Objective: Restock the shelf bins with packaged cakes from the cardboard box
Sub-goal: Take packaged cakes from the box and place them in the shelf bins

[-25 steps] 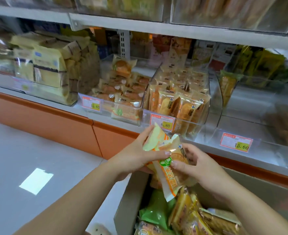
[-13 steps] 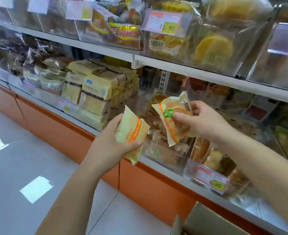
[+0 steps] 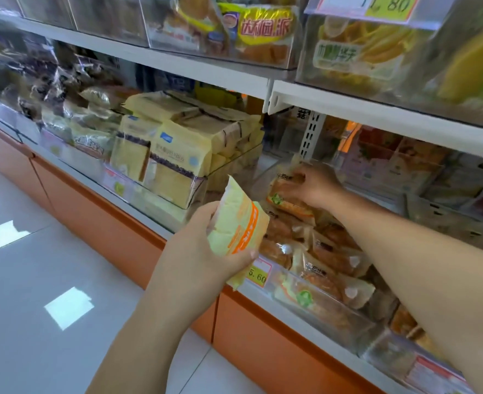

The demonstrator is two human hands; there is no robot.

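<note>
Right fingers [image 3: 299, 177]: curled over the upper end of an orange-brown plastic-wrapped cake [image 3: 287, 199] with a green round mark, grasping it; the right hand [image 3: 318, 187] reaches to the back of the bin.
Left fingers [image 3: 248, 255]: wrapped round a pale yellow soft-wrapped cake with an orange stripe [image 3: 236, 223]; the left hand [image 3: 203, 248] holds it in the air, in front of the shelf edge.
Clear plastic shelf bin [image 3: 337, 318]: heaped with similar cakes that slope down to its front wall; the held one seems to lie on top at the back.
Slide risk: the wrappers look slick and the pile slopes, so if released carelessly the new cake may skid forward and push others over the low front wall.
Crush risk: pressing down hard would likely flatten the soft cake.
Drop risk: the yellow cake is gripped one-handed, so a loose squeeze could send it to the white tiled floor [image 3: 35, 280].
Wrong-bin risk: yellow sliced-cake packs [image 3: 172, 155] sit just beside, so mixing is easy.
Cardboard box: not in view.
</note>
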